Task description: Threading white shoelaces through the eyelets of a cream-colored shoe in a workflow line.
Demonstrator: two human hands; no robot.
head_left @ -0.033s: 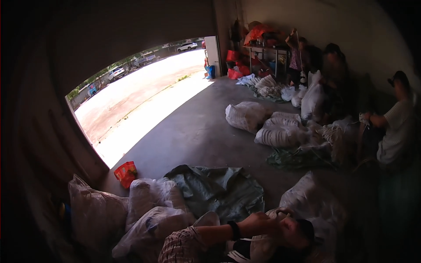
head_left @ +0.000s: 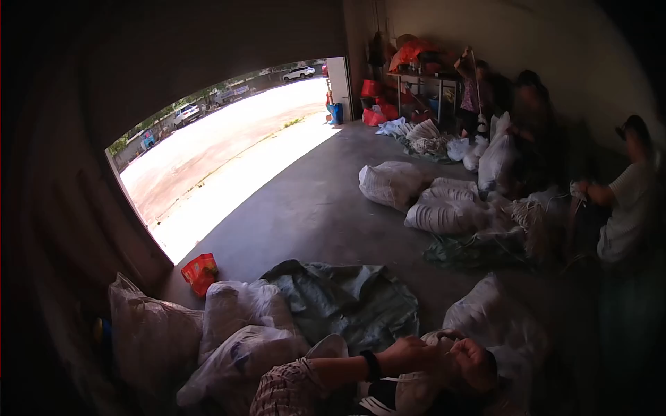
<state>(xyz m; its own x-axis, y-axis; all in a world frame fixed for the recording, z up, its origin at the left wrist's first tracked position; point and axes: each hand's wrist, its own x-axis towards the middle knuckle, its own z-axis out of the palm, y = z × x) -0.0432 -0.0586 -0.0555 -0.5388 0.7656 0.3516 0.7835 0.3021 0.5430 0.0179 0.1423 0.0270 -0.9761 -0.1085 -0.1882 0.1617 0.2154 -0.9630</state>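
Note:
At the lower edge, my left hand (head_left: 411, 355) reaches in from a checked sleeve, with a black band on its wrist. Its fingers are curled closed over pale fabric-like material (head_left: 416, 385) in my lap. Close to its right, my right hand (head_left: 474, 362) is pinched closed, with a thin pale strand (head_left: 454, 348) at its fingertips. A beige piece (head_left: 438, 338) lies just beyond the two hands. Dim light hides what exactly the left fingers hold.
Stuffed translucent bags (head_left: 156, 340) stand at lower left; another bag (head_left: 492, 315) is at right. A dark green tarp (head_left: 340, 301) and a red bag (head_left: 200, 273) lie on the floor. Co-workers sit by bundles (head_left: 444, 208) at right. A wide doorway opens at left.
My right hand has shifted slightly right and turned, its pinched fingertips showing more plainly. My left hand stays nearly in place. The whole view has moved a little.

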